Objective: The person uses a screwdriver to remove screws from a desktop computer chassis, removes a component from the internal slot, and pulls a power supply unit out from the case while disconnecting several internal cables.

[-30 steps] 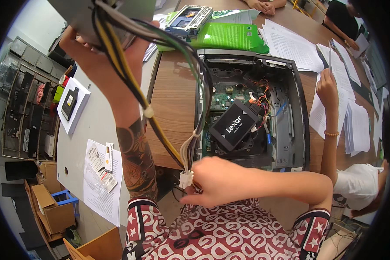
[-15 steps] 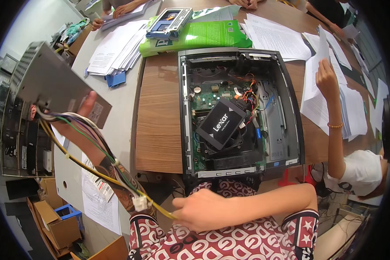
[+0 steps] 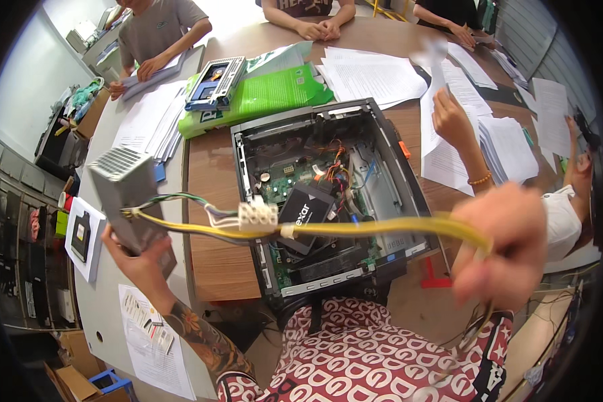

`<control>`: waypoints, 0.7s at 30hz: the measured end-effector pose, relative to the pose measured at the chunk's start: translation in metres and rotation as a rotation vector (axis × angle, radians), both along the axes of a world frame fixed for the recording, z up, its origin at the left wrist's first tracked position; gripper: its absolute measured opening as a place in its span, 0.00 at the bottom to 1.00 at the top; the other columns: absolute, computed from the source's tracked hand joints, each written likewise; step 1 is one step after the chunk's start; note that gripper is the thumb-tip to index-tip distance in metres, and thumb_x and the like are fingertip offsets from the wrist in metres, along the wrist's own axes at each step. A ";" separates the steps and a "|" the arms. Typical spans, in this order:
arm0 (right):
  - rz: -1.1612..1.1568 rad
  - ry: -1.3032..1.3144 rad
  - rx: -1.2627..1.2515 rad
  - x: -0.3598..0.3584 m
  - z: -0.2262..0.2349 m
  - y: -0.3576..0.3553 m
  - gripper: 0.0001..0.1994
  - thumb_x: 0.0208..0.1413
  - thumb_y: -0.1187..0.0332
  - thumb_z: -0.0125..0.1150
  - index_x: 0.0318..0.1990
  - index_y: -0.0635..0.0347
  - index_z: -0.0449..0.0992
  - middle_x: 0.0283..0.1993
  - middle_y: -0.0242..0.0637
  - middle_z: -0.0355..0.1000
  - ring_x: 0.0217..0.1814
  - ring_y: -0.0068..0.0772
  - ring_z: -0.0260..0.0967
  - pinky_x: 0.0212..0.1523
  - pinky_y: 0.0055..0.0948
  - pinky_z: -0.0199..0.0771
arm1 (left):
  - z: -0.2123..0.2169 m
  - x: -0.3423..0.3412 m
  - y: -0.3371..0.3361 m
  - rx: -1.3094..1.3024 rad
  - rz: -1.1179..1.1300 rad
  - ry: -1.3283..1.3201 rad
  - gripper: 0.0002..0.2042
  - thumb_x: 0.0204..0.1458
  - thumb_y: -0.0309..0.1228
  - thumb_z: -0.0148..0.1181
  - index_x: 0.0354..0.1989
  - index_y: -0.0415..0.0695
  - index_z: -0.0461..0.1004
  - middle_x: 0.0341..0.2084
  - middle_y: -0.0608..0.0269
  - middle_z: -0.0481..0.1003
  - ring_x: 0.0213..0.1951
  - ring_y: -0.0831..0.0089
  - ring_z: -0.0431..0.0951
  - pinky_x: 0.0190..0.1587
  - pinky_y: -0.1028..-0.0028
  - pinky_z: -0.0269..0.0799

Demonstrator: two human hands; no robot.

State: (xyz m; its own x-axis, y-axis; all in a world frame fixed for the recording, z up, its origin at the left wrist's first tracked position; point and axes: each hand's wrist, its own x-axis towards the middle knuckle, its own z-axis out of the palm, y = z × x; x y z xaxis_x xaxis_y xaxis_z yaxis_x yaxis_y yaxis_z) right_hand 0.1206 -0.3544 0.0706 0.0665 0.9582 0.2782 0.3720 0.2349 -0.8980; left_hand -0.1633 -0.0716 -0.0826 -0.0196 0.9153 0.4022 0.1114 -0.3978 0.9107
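My left hand (image 3: 144, 261) grips a grey metal power supply unit (image 3: 128, 191) from below, over the left part of the table. A bundle of yellow, green and dark wires (image 3: 382, 228) runs from the unit's side, stretched across to the right. My right hand (image 3: 502, 248), blurred and close to the camera, is closed round the far end of that bundle. A white multi-pin connector (image 3: 258, 214) hangs midway along the wires. Behind them lies an open black computer case (image 3: 409, 194), with a green circuit board, coloured cables and a black solid-state drive (image 3: 307, 218) inside.
A green plastic package (image 3: 268, 94) with a metal drive bracket (image 3: 216, 82) on it lies beyond the case. Stacks of printed paper (image 3: 375, 74) cover the far table. Several other people sit around; one raised hand (image 3: 454, 119) is at the right.
My right hand has swung right and up, pulling the wire bundle out level. The power supply in my left hand has gone from tilted to more upright. The view has shifted.
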 end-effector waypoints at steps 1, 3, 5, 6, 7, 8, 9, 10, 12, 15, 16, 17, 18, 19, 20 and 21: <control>-0.127 -0.038 0.016 0.004 0.009 0.001 0.14 0.53 0.66 0.63 0.18 0.61 0.76 0.13 0.31 0.68 0.14 0.25 0.61 0.16 0.28 0.54 | 0.002 0.007 -0.010 0.006 -0.005 0.000 0.40 0.24 0.08 0.64 0.55 0.44 0.63 0.40 0.63 0.72 0.42 0.67 0.75 0.43 0.70 0.76; -0.284 -0.162 0.038 0.008 0.022 0.010 0.15 0.53 0.64 0.61 0.18 0.61 0.74 0.14 0.28 0.65 0.14 0.21 0.57 0.18 0.24 0.51 | 0.004 0.016 -0.024 -0.181 0.009 0.077 0.43 0.21 0.08 0.68 0.54 0.45 0.63 0.42 0.61 0.71 0.44 0.67 0.75 0.45 0.70 0.75; -0.290 -0.186 0.056 0.019 0.028 0.029 0.15 0.55 0.64 0.60 0.19 0.61 0.73 0.14 0.26 0.62 0.14 0.18 0.55 0.19 0.21 0.49 | 0.000 0.019 -0.028 -0.138 0.013 0.123 0.42 0.20 0.09 0.68 0.53 0.45 0.64 0.42 0.61 0.71 0.45 0.65 0.75 0.48 0.69 0.73; -0.286 -0.182 0.055 0.027 0.027 0.040 0.15 0.56 0.64 0.60 0.20 0.61 0.74 0.14 0.26 0.62 0.14 0.16 0.55 0.18 0.20 0.48 | -0.008 0.024 -0.026 -0.141 0.021 0.162 0.42 0.19 0.10 0.69 0.53 0.45 0.65 0.42 0.61 0.71 0.45 0.65 0.75 0.48 0.69 0.72; -0.306 -0.163 -0.055 0.032 0.028 0.054 0.15 0.59 0.64 0.59 0.22 0.62 0.74 0.14 0.24 0.61 0.13 0.14 0.53 0.17 0.19 0.46 | -0.017 0.028 -0.023 -0.145 0.035 0.200 0.42 0.18 0.11 0.70 0.53 0.45 0.66 0.42 0.61 0.71 0.45 0.64 0.74 0.48 0.68 0.71; -0.275 -0.136 -0.142 0.030 0.035 0.070 0.15 0.62 0.64 0.58 0.24 0.63 0.74 0.13 0.23 0.60 0.12 0.12 0.51 0.15 0.17 0.43 | -0.018 0.009 -0.019 -0.176 0.086 0.205 0.43 0.18 0.15 0.73 0.53 0.45 0.66 0.45 0.58 0.71 0.49 0.61 0.72 0.51 0.63 0.69; -0.253 -0.144 -0.140 0.034 0.029 0.082 0.15 0.62 0.64 0.58 0.24 0.63 0.74 0.13 0.23 0.60 0.12 0.12 0.51 0.15 0.17 0.43 | -0.041 0.008 -0.012 -0.179 0.107 0.196 0.43 0.18 0.15 0.73 0.53 0.45 0.66 0.45 0.58 0.71 0.49 0.61 0.72 0.51 0.63 0.69; -0.241 -0.185 -0.115 0.035 0.035 0.092 0.16 0.63 0.64 0.57 0.24 0.63 0.74 0.13 0.21 0.59 0.12 0.09 0.50 0.14 0.17 0.41 | -0.044 -0.007 -0.010 -0.083 0.172 0.279 0.41 0.20 0.15 0.72 0.53 0.44 0.66 0.44 0.58 0.71 0.46 0.62 0.74 0.48 0.66 0.71; -0.334 -0.262 -0.164 0.049 0.047 0.093 0.19 0.61 0.57 0.60 0.24 0.62 0.78 0.14 0.19 0.58 0.17 0.09 0.52 0.19 0.18 0.46 | -0.043 0.015 -0.004 0.034 0.195 0.506 0.39 0.22 0.19 0.74 0.52 0.43 0.66 0.44 0.57 0.71 0.45 0.60 0.75 0.47 0.65 0.72; -0.316 -0.194 -0.178 0.054 0.049 0.102 0.17 0.59 0.59 0.63 0.24 0.64 0.80 0.16 0.18 0.60 0.19 0.10 0.49 0.20 0.20 0.44 | -0.016 0.030 -0.016 -0.039 0.278 0.707 0.41 0.21 0.33 0.81 0.51 0.44 0.67 0.43 0.51 0.71 0.50 0.51 0.71 0.52 0.58 0.67; -0.308 -0.173 -0.184 0.052 0.051 0.103 0.17 0.59 0.60 0.63 0.25 0.65 0.80 0.16 0.19 0.61 0.19 0.10 0.49 0.21 0.20 0.45 | -0.010 0.034 -0.015 -0.023 0.304 0.689 0.41 0.21 0.33 0.81 0.51 0.44 0.67 0.43 0.51 0.71 0.50 0.51 0.71 0.52 0.58 0.67; -0.279 -0.143 -0.199 0.050 0.046 0.112 0.17 0.59 0.60 0.63 0.25 0.66 0.80 0.16 0.19 0.61 0.20 0.11 0.49 0.22 0.20 0.45 | -0.009 0.030 -0.016 -0.060 0.282 0.749 0.41 0.21 0.35 0.82 0.51 0.44 0.67 0.43 0.51 0.72 0.49 0.51 0.72 0.51 0.57 0.68; -0.221 -0.127 -0.134 0.050 0.041 0.124 0.17 0.58 0.60 0.64 0.25 0.65 0.80 0.16 0.20 0.61 0.20 0.10 0.49 0.22 0.20 0.45 | -0.008 0.025 -0.014 -0.097 0.254 0.808 0.41 0.21 0.37 0.82 0.50 0.45 0.68 0.43 0.51 0.72 0.48 0.50 0.72 0.50 0.57 0.68; -0.207 -0.134 -0.121 0.049 0.042 0.128 0.17 0.58 0.60 0.64 0.25 0.65 0.80 0.16 0.20 0.61 0.20 0.10 0.49 0.22 0.20 0.45 | -0.009 0.024 -0.013 -0.093 0.272 0.799 0.41 0.21 0.37 0.82 0.50 0.45 0.68 0.43 0.51 0.72 0.48 0.50 0.72 0.50 0.57 0.68; -0.194 -0.130 -0.141 0.049 0.045 0.131 0.17 0.58 0.60 0.64 0.25 0.65 0.80 0.16 0.19 0.61 0.20 0.10 0.49 0.22 0.20 0.45 | -0.011 0.023 -0.010 -0.153 0.230 0.849 0.42 0.23 0.42 0.81 0.53 0.46 0.67 0.43 0.53 0.71 0.49 0.53 0.71 0.51 0.57 0.67; -0.184 -0.126 -0.161 0.049 0.046 0.134 0.17 0.58 0.60 0.64 0.25 0.65 0.80 0.16 0.19 0.60 0.19 0.10 0.49 0.22 0.21 0.45 | -0.013 0.024 -0.008 -0.211 0.184 0.899 0.44 0.25 0.47 0.80 0.55 0.47 0.67 0.42 0.56 0.71 0.49 0.55 0.70 0.52 0.57 0.65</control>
